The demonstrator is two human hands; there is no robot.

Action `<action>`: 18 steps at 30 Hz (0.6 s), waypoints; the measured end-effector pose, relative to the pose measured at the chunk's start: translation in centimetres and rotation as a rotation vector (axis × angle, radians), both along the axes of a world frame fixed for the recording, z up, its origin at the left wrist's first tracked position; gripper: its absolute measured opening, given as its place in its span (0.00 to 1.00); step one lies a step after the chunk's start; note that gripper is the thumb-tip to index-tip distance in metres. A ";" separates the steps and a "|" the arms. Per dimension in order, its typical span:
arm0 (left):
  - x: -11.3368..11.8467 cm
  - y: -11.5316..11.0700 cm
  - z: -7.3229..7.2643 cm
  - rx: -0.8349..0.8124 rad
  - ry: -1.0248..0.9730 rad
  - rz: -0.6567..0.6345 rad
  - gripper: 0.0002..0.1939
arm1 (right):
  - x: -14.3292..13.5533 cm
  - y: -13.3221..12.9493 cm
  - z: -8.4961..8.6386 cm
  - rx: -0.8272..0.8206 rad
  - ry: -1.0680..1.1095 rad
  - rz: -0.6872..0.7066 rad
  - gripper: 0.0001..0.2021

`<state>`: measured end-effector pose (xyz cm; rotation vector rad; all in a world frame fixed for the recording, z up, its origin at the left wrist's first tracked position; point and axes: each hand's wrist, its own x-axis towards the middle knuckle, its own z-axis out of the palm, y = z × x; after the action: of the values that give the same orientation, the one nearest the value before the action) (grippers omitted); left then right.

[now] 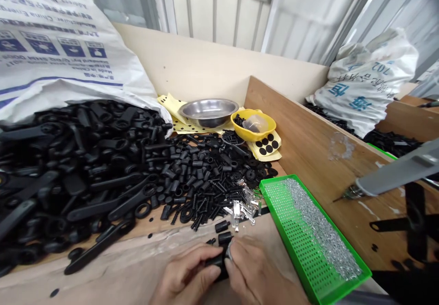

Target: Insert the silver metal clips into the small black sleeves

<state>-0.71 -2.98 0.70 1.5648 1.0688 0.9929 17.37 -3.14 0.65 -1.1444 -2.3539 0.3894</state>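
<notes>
At the near edge of the bench my left hand (190,270) is closed round a black plastic cylinder (216,261). Pressed against its right end is my right hand (255,268), fingers pinched, with a small greyish edge showing between them; what that is I cannot make out. Just beyond my fingertips lie two short black plugs (222,226). Farther on are small silver metal clips (237,210) and black screws (204,206), next to a heap of short black tubes (187,170).
Long black plastic handles (133,200) spill from a white sack (68,44) on the left. A green perforated tray (291,236) of tiny metal pieces stands right. Behind are a steel bowl (209,112) and yellow bowl (255,133). An electric screwdriver (387,172) points in over a wooden divider (302,158).
</notes>
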 end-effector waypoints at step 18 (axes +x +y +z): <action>-0.4 0.7 0.4 0.090 0.116 -0.049 0.09 | -0.3 0.2 0.4 -0.265 0.156 -0.003 0.13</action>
<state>-1.14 -2.31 1.06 1.7311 1.0727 0.9378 17.08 -2.92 1.10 -1.1862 -2.2107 0.7801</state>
